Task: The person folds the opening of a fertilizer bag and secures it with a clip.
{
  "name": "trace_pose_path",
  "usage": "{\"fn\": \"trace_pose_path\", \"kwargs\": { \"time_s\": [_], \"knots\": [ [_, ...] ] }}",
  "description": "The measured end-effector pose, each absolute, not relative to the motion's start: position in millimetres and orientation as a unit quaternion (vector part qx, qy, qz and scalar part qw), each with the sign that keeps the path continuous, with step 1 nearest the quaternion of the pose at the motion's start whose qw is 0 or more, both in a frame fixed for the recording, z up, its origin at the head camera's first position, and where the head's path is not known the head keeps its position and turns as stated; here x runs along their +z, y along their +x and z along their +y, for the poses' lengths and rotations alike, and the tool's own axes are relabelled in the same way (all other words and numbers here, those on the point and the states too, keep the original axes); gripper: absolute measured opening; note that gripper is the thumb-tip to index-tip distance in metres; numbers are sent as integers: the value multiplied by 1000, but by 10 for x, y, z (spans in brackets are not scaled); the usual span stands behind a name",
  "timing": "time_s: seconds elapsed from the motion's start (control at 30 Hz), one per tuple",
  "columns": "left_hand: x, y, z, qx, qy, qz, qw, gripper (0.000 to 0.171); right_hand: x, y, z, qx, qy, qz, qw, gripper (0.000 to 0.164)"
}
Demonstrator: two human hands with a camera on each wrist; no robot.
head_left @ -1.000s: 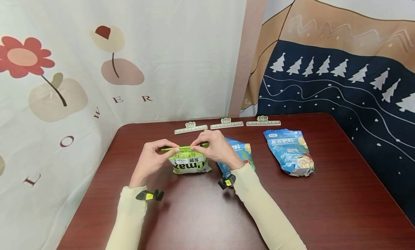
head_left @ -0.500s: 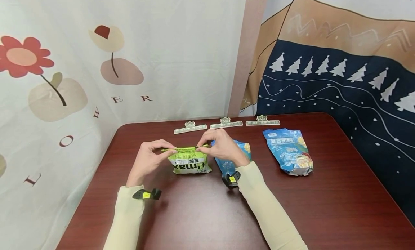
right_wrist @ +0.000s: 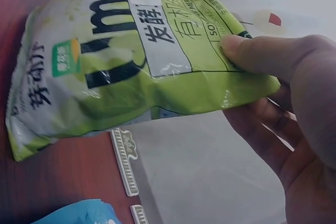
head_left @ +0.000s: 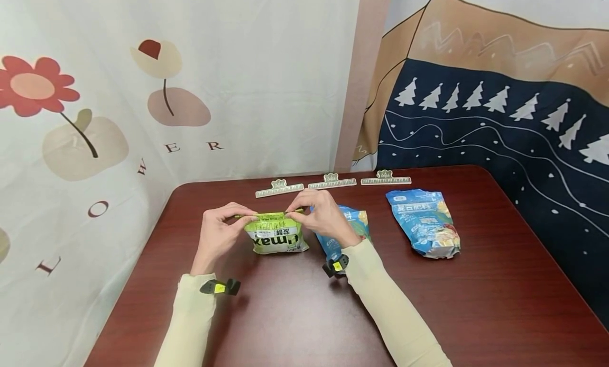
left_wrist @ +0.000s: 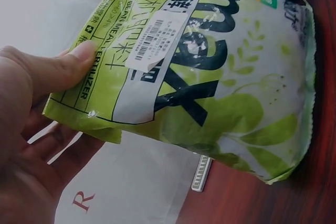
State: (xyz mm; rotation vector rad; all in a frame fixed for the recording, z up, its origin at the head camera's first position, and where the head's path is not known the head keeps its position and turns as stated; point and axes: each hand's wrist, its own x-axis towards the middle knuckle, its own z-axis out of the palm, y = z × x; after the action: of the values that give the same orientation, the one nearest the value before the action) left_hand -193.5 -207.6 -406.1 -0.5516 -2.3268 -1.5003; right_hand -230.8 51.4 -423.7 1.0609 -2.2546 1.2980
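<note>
A green and white fertilizer bag [head_left: 278, 239] stands on the dark red table, its printed front toward me and its top edge folded over. At the left end of that fold, my left hand [head_left: 222, 227] pinches the bag between thumb and fingers. My right hand [head_left: 323, 216] pinches the other end the same way. In the left wrist view the left thumb [left_wrist: 79, 59] presses on the front of the bag [left_wrist: 226, 77], with fingers behind. The right wrist view shows the right thumb [right_wrist: 252, 51] near the top corner of the bag [right_wrist: 121, 77].
A blue bag [head_left: 335, 242] lies just right of the green one, partly hidden by the right hand. Farther right is another blue bag [head_left: 423, 224]. Three ruler-edged clips [head_left: 279, 189] lie in a row along the table's back edge, before a printed curtain [head_left: 266, 92].
The right hand has slid slightly outward along the bag's top edge and still pinches it. The left hand's grip has shifted a little to the left. The other bags and clips stay put.
</note>
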Motion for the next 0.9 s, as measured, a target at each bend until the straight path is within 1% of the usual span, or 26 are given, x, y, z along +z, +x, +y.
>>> {"fn": "trace_pose_path", "kwargs": {
  "time_s": [0.1, 0.2, 0.33, 0.47, 0.53, 0.6, 0.7, 0.9],
  "knots": [
    [-4129, -1981, -2105, -522, -197, -812, 172, 6, -4233, -2311, 506, 453, 372, -791, 174, 5],
    [-4206, -2032, -2153, -518, -197, -816, 166, 7, -4217, -2314, 518, 452, 373, -793, 168, 3],
    [-4231, -2047, -2216, -530, -195, -816, 121, 8, -4191, -2315, 563, 463, 375, -793, 126, 3],
    [-4234, -2061, -2302, -537, -197, -818, 66, 13, -4190, -2322, 628, 480, 367, -793, 77, 5],
    [-4244, -2073, -2363, -530, -193, -825, 48, 15, -4194, -2326, 663, 493, 358, -791, 56, 7],
    [-4259, -2084, -2429, -525, -182, -830, 37, 16, -4196, -2329, 694, 504, 349, -789, 40, 6],
    [-4283, -2088, -2510, -519, -155, -840, 35, 16, -4201, -2340, 721, 508, 343, -790, 28, 7],
    [-4316, -2094, -2525, -512, -119, -849, 43, 17, -4203, -2348, 739, 492, 339, -801, 43, 8]
  ]
}}
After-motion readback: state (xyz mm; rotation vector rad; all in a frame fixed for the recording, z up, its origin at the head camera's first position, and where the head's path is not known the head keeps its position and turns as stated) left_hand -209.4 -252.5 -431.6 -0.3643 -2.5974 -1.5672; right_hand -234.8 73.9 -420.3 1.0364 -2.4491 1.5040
